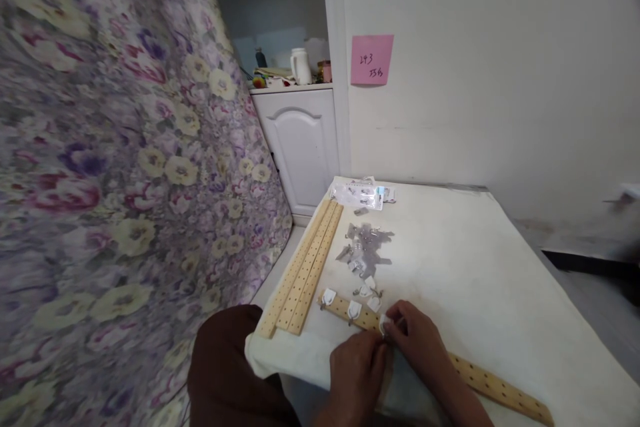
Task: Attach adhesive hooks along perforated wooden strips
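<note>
A long wooden strip (493,383) with rows of holes lies slantwise near the table's front edge, passing under my hands. Two white hooks (354,311) with metal ends sit on its left part. My right hand (416,333) pinches a third white hook (384,324) against the strip. Just below it, my left hand (356,368) is closed at the strip's near edge, fingertips close to that hook; what they grip is hidden. Beyond the strip lie a few loose white hooks (368,288), partly overlapping.
Several more perforated wooden strips (307,267) lie side by side along the table's left edge. Small clear packets (364,247) form a pile near the middle, with a clear blister pack (357,195) behind. A floral curtain (125,180) hangs at left.
</note>
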Tool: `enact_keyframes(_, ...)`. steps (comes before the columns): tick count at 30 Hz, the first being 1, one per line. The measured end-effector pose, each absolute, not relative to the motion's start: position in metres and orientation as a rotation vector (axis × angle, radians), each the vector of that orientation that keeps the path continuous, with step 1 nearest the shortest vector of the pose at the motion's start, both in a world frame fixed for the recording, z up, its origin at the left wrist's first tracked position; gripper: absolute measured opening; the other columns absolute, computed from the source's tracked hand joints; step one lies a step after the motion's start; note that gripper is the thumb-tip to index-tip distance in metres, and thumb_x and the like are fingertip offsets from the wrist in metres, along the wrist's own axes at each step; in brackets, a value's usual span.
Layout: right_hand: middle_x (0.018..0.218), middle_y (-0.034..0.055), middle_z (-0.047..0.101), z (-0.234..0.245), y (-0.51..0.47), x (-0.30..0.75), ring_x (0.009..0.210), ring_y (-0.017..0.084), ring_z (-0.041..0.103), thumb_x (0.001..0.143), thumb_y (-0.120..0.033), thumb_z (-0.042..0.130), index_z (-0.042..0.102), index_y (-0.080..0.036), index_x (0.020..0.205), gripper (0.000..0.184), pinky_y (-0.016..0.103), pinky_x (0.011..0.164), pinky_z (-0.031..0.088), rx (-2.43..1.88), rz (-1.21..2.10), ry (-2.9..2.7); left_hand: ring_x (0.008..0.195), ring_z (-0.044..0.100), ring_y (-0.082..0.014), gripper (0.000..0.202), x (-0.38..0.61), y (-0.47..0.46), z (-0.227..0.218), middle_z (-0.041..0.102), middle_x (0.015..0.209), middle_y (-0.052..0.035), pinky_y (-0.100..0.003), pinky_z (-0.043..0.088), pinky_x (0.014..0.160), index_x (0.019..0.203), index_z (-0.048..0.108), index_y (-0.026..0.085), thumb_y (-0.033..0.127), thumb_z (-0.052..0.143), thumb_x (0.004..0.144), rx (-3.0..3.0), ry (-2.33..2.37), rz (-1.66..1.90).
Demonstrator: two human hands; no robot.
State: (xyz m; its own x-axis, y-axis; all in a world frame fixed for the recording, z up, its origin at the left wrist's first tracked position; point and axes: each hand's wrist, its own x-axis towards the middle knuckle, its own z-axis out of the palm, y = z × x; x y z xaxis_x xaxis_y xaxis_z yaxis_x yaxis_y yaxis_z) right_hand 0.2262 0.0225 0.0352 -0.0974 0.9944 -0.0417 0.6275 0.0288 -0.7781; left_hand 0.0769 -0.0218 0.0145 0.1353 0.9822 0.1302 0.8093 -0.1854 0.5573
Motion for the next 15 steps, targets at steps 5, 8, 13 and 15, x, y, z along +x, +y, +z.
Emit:
enact_keyframes(5,0.077,-0.0003,0.065,0.0348,0.0224,0.2258,0.069,0.016,0.06,0.074,-0.027,0.053,0.057,-0.022,0.08,0.009,0.027,0.066,0.041,-1.66,0.893,-1.775,0.076,0.064,-0.0162,0.016,0.0776,-0.0227,0.0141,0.071,0.082,0.0011,-0.025,0.042,0.066,0.087,0.064,0.025,0.023,0.048,0.087,2.077,1.747,0.677)
enact_keyframes(8,0.078,-0.0003,0.066,0.0329,0.0232,0.2257,0.069,0.016,0.06,0.074,-0.027,0.054,0.057,-0.022,0.08,0.009,0.027,0.066,0.041,-1.654,0.89,-1.777,0.075,0.064,-0.0161,0.015,0.0764,-0.0226,0.0137,0.07,0.08,0.0007,-0.025,0.043,0.066,0.084,0.063,0.023,0.023,0.049,0.086,2.093,1.747,0.674)
enact_keyframes(13,0.075,-0.0006,0.065,0.0323,0.0245,0.225,0.069,0.016,0.06,0.071,-0.025,0.055,0.057,-0.023,0.078,0.008,0.026,0.065,0.04,-1.691,0.887,-1.772,0.073,0.064,-0.0159,0.016,0.0738,-0.0226,0.0149,0.069,0.077,0.0004,-0.025,0.045,0.064,0.079,0.062,0.022,0.022,0.047,0.087,2.073,1.736,0.689)
enact_keyframes(15,0.075,-0.0004,0.066,0.0336,0.0253,0.2247,0.069,0.016,0.059,0.071,-0.025,0.056,0.057,-0.022,0.077,0.007,0.026,0.065,0.039,-1.695,0.886,-1.772,0.075,0.065,-0.0162,0.016,0.0726,-0.0229,0.0141,0.07,0.079,0.0006,-0.025,0.047,0.066,0.084,0.062,0.023,0.023,0.047,0.087,2.047,1.731,0.702)
